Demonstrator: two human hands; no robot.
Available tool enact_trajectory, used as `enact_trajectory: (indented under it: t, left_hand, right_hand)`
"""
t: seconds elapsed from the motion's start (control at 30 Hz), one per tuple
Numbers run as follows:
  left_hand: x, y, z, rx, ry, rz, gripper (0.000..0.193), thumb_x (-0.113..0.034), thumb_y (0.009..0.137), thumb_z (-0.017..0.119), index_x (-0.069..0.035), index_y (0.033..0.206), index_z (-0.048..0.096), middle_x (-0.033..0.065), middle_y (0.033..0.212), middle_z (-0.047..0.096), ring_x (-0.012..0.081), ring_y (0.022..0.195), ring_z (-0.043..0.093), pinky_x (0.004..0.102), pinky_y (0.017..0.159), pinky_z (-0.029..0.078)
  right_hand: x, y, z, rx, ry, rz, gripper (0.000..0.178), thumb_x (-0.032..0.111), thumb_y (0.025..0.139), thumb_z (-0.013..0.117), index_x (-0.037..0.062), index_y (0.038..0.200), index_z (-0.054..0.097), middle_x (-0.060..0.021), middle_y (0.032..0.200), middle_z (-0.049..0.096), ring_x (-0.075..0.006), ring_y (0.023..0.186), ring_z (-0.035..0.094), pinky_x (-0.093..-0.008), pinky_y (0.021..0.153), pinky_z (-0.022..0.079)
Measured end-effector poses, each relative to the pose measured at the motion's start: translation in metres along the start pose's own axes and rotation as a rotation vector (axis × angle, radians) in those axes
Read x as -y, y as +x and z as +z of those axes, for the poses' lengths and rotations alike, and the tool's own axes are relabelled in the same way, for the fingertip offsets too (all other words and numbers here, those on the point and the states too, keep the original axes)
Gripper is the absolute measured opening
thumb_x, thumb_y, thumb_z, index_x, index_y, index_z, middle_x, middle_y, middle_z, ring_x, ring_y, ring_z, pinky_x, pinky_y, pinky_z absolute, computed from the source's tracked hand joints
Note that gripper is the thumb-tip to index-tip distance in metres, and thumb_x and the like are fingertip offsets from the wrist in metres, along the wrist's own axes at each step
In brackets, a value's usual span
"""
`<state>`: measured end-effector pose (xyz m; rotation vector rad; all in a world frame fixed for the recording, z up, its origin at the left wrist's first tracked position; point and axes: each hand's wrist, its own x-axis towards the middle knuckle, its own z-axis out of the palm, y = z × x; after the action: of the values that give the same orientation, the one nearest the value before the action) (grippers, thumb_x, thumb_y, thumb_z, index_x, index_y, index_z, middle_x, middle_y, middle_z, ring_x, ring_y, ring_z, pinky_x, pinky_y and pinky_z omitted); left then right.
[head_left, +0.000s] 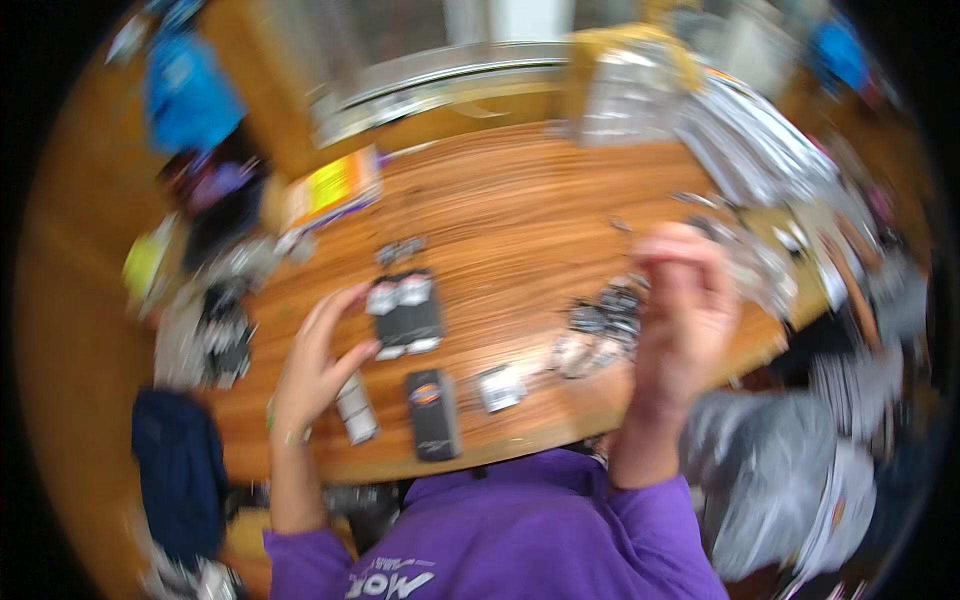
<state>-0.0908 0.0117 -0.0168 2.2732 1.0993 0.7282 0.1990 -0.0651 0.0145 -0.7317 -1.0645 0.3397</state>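
My left hand [322,362] is held over the left part of the table with its thumb and fingers apart and nothing in it. Right beside its fingertips lie dark flat pieces [408,315] with white ends, side by side. Below that hand is a narrow pale strip-like stack [357,412]. A dark grey card [432,428] with an orange emblem rests near the front edge, and a small white packet [501,388] sits to its right. My right hand [690,300] is raised beside a pile of small black and silver pieces [608,312]; motion blur smears its fingers.
The wooden table [500,220] holds a yellow-and-orange package [338,188] at the back left and clear plastic bags [755,265] at the right. Dark items [226,330] lie on plastic at the left. Another person's arm [850,285] shows at the right.
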Motion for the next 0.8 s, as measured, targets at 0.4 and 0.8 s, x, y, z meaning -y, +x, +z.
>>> enact_trajectory:
  t: [0.4, 0.8]
  left_hand:
    - [0.097, -0.083, 0.010, -0.080, 0.110, -0.388, 0.046, -0.021, 0.064, 0.077, -0.007, 0.105, 0.063, 0.0087, 0.105, 0.054, 0.0267, 0.100, 0.048, 0.0345, 0.091, 0.039]
    - [0.105, -0.091, 0.020, -0.338, -0.380, -0.574, 0.032, -0.004, 0.075, 0.068, -0.002, 0.105, 0.057, 0.0045, 0.093, 0.061, 0.0127, 0.086, 0.057, 0.0244, 0.076, 0.046]
  right_hand:
    - [-0.029, 0.024, 0.025, 0.414, 0.425, 0.435, 0.011, 0.008, 0.087, 0.055, -0.0007, 0.092, 0.051, -0.0070, 0.068, 0.051, -0.0073, 0.049, 0.040, -0.0187, 0.042, 0.031]
    - [-0.060, 0.023, 0.070, 0.712, 0.283, 0.595, 0.009, 0.006, 0.085, 0.059, -0.0013, 0.090, 0.060, -0.0034, 0.073, 0.061, -0.0035, 0.062, 0.051, -0.0162, 0.052, 0.038]
